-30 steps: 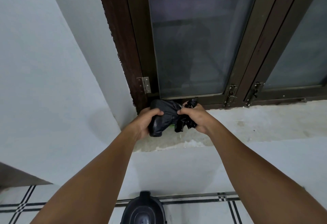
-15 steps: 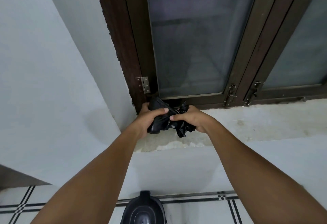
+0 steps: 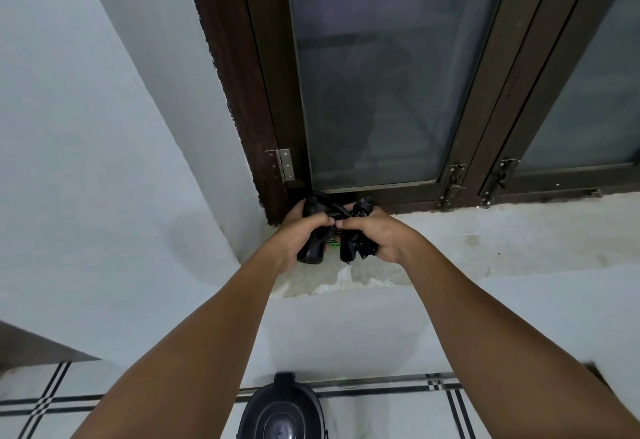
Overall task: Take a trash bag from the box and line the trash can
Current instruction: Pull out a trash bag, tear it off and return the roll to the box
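Both my hands meet over the left corner of the window sill, their fingertips touching. My left hand point(image 3: 300, 235) grips a shiny black roll of trash bags point(image 3: 313, 248) with a bit of green label showing at its side. My right hand point(image 3: 375, 236) is closed on a crumpled black trash bag point(image 3: 356, 248) that hangs from the roll. Down on the floor, between my forearms, stands the black trash can point(image 3: 282, 411) with its lid closed. No box shows in this view.
The white sill point(image 3: 485, 248) runs to the right below a dark-framed window point(image 3: 381, 75) with latches at its bottom rail. A white wall point(image 3: 86, 161) closes the left side. White floor tiles with black lines point(image 3: 45, 400) surround the can.
My two hands have come closer together until the fingertips touch, and the black plastic is bunched tighter between them. The view has hardly shifted.
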